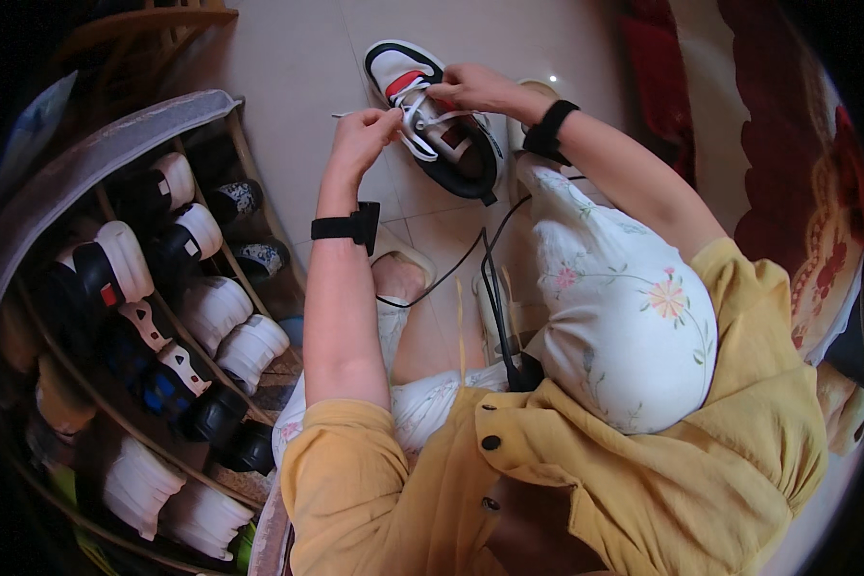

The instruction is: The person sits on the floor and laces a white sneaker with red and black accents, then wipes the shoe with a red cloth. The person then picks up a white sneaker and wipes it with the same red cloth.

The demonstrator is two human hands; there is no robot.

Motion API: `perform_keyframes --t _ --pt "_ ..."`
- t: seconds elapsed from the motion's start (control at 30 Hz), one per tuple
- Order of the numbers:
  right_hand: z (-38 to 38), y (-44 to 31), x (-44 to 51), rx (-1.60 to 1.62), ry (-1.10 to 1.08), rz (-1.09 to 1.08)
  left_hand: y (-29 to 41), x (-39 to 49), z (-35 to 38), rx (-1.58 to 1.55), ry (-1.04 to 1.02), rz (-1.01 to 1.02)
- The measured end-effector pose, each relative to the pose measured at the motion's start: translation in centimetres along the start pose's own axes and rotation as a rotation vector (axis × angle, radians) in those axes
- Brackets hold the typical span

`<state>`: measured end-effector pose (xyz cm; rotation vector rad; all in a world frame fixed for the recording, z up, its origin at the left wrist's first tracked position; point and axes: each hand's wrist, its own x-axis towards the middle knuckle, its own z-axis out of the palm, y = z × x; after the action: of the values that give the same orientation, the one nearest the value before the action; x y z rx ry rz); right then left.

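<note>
A black, white and red sneaker points away from me above the tiled floor, its toe at the top of the view. White shoelaces lie loose in loops over its tongue. My left hand is at the shoe's left side, thumb and fingertips pinched on a lace. From the right, my right hand reaches over the shoe's edge, its fingers closed at the lacing near the red part. What exactly those fingertips pinch is partly hidden. Both wrists wear black straps.
A shoe rack with several rows of shoes stands at the left. Black cables hang between my legs. A wooden piece of furniture is at the upper left, and a dark red patterned cloth at the right. My feet in light slippers flank the floor below the shoe.
</note>
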<state>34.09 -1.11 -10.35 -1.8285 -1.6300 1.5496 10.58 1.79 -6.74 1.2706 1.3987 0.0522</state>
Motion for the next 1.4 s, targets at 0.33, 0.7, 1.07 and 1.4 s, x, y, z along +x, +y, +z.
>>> perform_keyframes --t 0.33,0.7,1.07,1.4 --pt "0.8 3.5 -3.4 -0.054 -0.048 -0.271 -2.5 -0.2 3.0 -0.301 0.106 -0.239" --pt "1.3 2.7 -3.9 -0.181 -0.100 -0.243 -2.1 0.2 3.3 -0.945 0.200 -0.128" --pt "1.6 1.9 -4.9 -0.003 -0.100 -0.168 4.0 -0.3 -4.1 -1.691 0.023 0.144" --pt "2.4 0.6 -4.8 0.085 -0.133 -0.111 3.8 -2.9 0.6 -0.708 0.187 0.055"
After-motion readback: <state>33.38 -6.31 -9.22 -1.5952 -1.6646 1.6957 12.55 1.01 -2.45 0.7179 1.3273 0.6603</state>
